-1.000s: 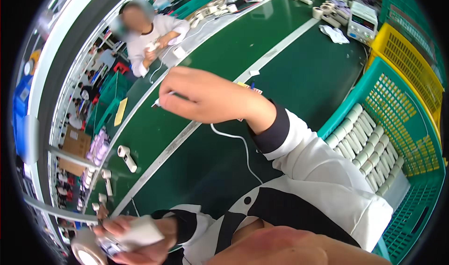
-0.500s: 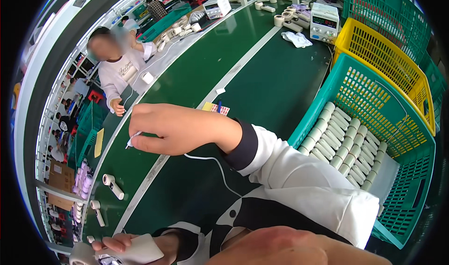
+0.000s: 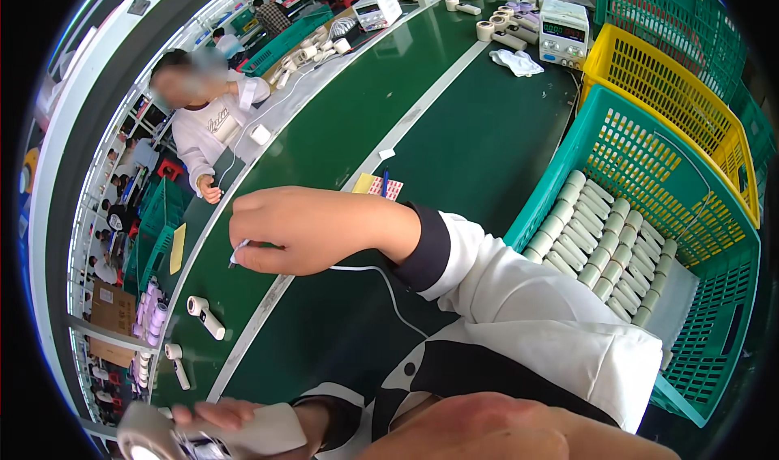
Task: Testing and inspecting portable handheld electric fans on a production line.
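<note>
Nearest, at the lower left, the person's left hand (image 3: 231, 412) is curled around a cream handheld device (image 3: 276, 431), fingers lying over its upper side; the thumb cannot be made out. The device's long axis runs nearly crosswise, its round head pointing left and the squared end of its handle pointing right, toward the wrist. Farther out, over the green table (image 3: 487, 160), the right hand (image 3: 304, 226) is nearly closed, bent at the wrist, with thumb and fingertips pinching a small white plug (image 3: 238, 252). The plug's dark tip points left and downward, well apart from the device. A white cable (image 3: 388, 285) shows below the right hand and curves down toward the jacket, where it passes out of sight.

To the person's right stands a green crate (image 3: 734, 330) with cream devices (image 3: 604, 253) packed in rows. At the left, another cream device (image 3: 213, 324) lies on the table, round head away from the person, its handle slanting down to the right. Beyond the right forearm lies a blue pen (image 3: 385, 182). Across the table sits a co-worker (image 3: 193, 139) in a pale top.
</note>
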